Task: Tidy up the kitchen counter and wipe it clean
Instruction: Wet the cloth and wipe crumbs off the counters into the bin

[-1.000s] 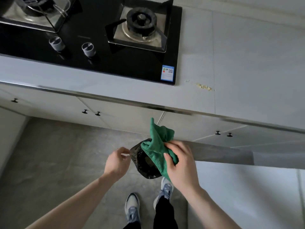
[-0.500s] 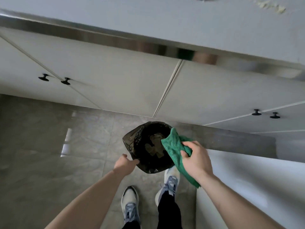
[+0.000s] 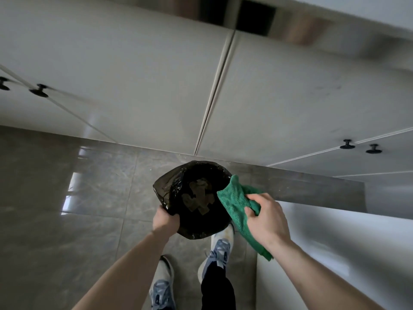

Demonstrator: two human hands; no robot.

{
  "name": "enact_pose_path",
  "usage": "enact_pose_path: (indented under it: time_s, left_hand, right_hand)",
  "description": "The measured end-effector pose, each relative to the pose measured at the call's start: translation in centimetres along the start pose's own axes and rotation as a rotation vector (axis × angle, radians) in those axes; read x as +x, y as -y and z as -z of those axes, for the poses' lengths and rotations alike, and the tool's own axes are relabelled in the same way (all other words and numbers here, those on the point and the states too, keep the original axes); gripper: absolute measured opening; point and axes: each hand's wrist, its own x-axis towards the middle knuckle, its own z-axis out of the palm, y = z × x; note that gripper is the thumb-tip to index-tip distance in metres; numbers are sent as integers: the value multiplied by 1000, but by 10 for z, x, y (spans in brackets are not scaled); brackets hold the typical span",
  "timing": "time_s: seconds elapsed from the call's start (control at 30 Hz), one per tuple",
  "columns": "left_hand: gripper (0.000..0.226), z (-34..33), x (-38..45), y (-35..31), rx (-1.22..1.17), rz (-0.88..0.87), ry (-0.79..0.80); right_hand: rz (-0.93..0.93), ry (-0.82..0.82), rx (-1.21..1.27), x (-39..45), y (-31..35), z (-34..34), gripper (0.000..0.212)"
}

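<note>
One black bin bag (image 3: pixel 194 198) is being held open above the floor (image 3: pixel 67 220), just in front of the cabinet doors (image 3: pixel 134 86). Its near left rim is being gripped by the left hand (image 3: pixel 165 220), whose fingers are curled round the plastic. A few flat pale scraps (image 3: pixel 197 196) are being shown inside the bag; they are too dim to be counted or named with certainty.

One green cloth (image 3: pixel 237 204) is being pinched by the right hand (image 3: pixel 266 218), with the thumb pressed on top of the fabric and the fingers curled under it. One corner of the cloth is being held against the right rim of the bag, while its other end is hanging down past the wrist on the near side.

Two bare forearms are being seen reaching in from the bottom of the view. Two grey and blue trainers (image 3: pixel 220 249) are being seen on the floor below the bag, the right one further forward than the left, with one dark trouser leg (image 3: pixel 218 285) above it.

Four black round knobs are being counted on the pale cabinet fronts: two at the left edge (image 3: pixel 40 90) and two at the right (image 3: pixel 347 145). One narrow vertical gap is being shown between the two large middle doors. The floor is being shown as glossy grey tile, with window light reflected in it at the left. A strip of the tabletop edge (image 3: pixel 380 16) is being seen at the upper right corner.
</note>
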Motion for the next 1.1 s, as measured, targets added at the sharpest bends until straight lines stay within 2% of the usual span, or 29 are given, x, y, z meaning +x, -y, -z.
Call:
enact_pose_path:
  time_s: [0.17, 0.33, 0.43, 0.6, 0.77, 0.87, 0.97, 1.1]
  left_hand:
    - [35, 21, -27, -3, 89, -38, -31]
    - [32, 75, -72, -5, 114, -63, -68]
    - [32, 113, -117, -12, 142, -115, -101]
    - [29, 178, -217, -29, 183, -154, -67]
    - [33, 216, -294, -51, 159, -205, -31]
    - [33, 231, -329, -75, 158, -209, -22]
    - [25, 237, -358, -96, 146, -191, 2]
    - [21, 233, -378, -112, 137, -155, 19]
  right_hand:
    - [7, -37, 13, -15, 11, 23, 32]
    - [28, -65, 17, -52, 27, 59, 32]
    - [76, -78, 23, -83, 44, 91, 32]
    - [132, -167, 66, -152, 86, 165, 31]
    - [183, -241, 152, -194, 119, 231, 29]
    - [213, -312, 211, -200, 135, 274, 30]
    - [230, -417, 307, -192, 145, 312, 30]
    - [159, -556, 454, -162, 149, 358, 28]
